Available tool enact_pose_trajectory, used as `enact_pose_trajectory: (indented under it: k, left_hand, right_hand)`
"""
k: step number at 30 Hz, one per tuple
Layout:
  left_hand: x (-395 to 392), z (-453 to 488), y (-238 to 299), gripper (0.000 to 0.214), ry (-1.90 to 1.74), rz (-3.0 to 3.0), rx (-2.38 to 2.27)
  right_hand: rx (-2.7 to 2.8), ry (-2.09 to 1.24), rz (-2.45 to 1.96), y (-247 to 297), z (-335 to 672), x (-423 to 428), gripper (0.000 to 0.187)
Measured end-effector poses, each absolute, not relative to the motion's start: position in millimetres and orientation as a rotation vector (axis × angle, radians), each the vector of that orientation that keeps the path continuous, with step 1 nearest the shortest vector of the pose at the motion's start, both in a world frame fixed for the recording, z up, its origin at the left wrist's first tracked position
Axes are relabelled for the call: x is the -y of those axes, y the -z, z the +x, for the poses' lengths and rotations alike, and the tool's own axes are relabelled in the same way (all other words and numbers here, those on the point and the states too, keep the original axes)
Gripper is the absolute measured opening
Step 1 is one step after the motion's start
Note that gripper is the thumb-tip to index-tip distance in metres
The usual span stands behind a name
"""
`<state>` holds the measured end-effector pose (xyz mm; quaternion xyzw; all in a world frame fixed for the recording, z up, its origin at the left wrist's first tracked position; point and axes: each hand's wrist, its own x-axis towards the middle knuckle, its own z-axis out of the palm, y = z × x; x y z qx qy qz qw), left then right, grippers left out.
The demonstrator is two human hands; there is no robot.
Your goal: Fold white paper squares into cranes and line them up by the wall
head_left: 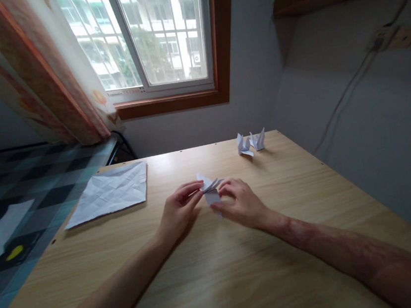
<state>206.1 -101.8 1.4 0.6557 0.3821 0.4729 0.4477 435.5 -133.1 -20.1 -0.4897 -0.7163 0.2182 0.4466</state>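
Note:
A small, partly folded piece of white paper (210, 189) sits at the middle of a light wooden table (221, 282). My left hand (178, 211) pinches its left side with fingertips closed on the flaps. My right hand (242, 202) grips its right side, fingers curled over the paper. Both hands rest low on the tabletop. Two finished folded paper figures (251, 143) stand farther back, right of the hands.
A creased, unfolded white sheet (110, 191) lies at the table's left back corner. A bed with a checked cover (25, 186) stands left of the table. A window and a curtain (48, 68) are behind, a grey wall on the right.

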Motion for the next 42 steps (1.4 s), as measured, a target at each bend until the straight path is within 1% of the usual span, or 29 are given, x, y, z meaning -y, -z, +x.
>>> enact_pose_trajectory:
  k: [2,4,8,12,17,19,22,24,32,42]
  left_hand:
    - [104,207,-6,0.034,-1.188,1.631,-0.942]
    - [107,208,-10,0.032,-1.182,1.634,-0.926]
    - [109,206,-11,0.032,-1.181,1.467,-0.918]
    - [99,202,0,0.052,-1.146,1.219,-0.885]
    - [90,202,7,0.073,-1.099,1.155,-0.817]
    - [91,204,7,0.071,-1.108,1.15,-0.817]
    - [93,206,6,0.057,-1.162,1.144,-0.845]
    - [93,206,6,0.052,-1.203,1.125,-0.862]
    - [92,206,5,0.055,-1.271,1.071,-0.902]
    - [90,206,9,0.054,-1.262,1.145,-0.908]
  right_hand:
    - [1.886,-0.508,-1.191,18,436,133,0.028]
    - [1.919,-0.565,-1.136,16,437,132,0.025]
    - [1.806,-0.772,-1.059,12,437,133,0.033]
    - [1.862,-0.837,-1.032,8,438,135,0.04]
    - [1.903,-0.815,-1.027,9,438,135,0.041]
    - [1.901,-0.812,-1.029,9,438,134,0.041]
    - [1.906,-0.818,-1.035,8,438,134,0.042]
    - [1.899,-0.832,-1.032,7,439,134,0.042]
    - [1.883,-0.868,-1.019,5,439,135,0.038]
    - [1.763,-0.885,-1.104,11,438,134,0.044]
